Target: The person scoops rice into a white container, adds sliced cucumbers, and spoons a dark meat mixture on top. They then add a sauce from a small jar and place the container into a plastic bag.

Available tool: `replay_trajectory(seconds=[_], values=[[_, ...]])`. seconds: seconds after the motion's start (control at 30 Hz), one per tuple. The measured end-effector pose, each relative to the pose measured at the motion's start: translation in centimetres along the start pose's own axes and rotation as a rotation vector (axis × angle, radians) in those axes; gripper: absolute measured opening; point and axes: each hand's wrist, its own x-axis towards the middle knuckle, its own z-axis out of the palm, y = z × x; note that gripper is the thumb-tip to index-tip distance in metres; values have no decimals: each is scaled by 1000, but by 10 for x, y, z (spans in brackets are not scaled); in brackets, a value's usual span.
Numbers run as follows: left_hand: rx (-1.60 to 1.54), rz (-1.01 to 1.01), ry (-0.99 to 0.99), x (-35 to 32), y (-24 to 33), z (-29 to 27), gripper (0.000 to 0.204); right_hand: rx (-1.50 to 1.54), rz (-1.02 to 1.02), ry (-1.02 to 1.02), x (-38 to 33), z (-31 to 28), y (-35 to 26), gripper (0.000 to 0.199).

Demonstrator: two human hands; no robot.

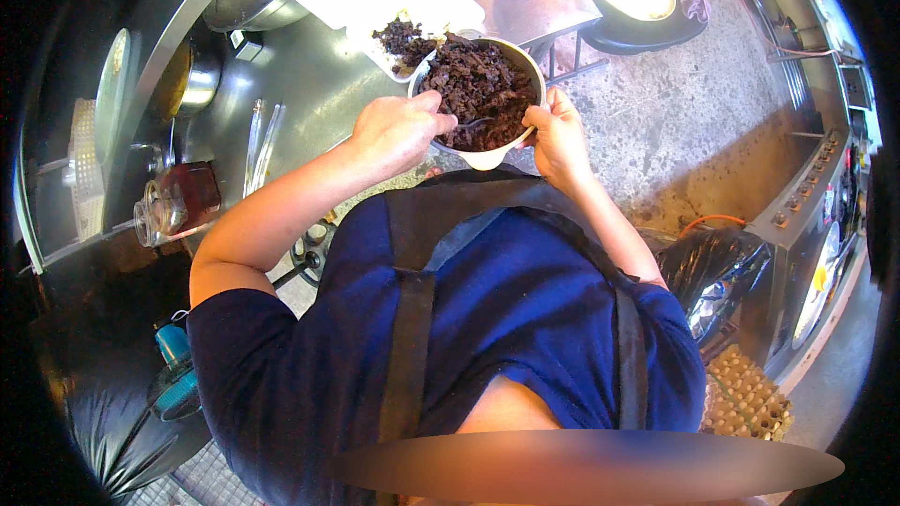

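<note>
The right hand (pixel 560 134) grips the near right rim of a white bowl (pixel 485 157) of dark chopped food (pixel 478 94). The left hand (pixel 401 129), fingers closed around a utensil, reaches over its left rim, above the steel counter's (pixel 309 84) near edge; open concrete floor (pixel 684 122) lies right.

Dressed in a deep blue short-sleeved shirt (pixel 525 319), sleeves ending above the elbow, cloth creased across the chest. Over it, a dark grey apron (pixel 469 201) with a flat bib near the waist and two broad straps (pixel 410 347) running up over the shoulders, one on each side, slightly darker than the shirt. Bare forearms (pixel 281 211) below the sleeves; no watch, ring or glove to be seen on left hand (pixel 398 131) or right hand (pixel 560 136).
</note>
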Motion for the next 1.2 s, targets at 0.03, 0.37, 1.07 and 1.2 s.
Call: replay_trajectory(seconds=[0.03, 0.37, 1.07, 1.2], values=[[-32, -15, -38, 0, -1, 3, 26, 5, 3, 4, 1, -1, 2, 17], [-593, -149, -65, -4, -58, 12, 21, 15, 5, -12, 5, -5, 7, 15], [209, -431, 384, 11, -121, 22, 29, -5, 12, 4, 1, -5, 10, 19], [259, -453, 460, 1, -117, 5, 30, -23, 9, 42, -2, -9, 8, 19]])
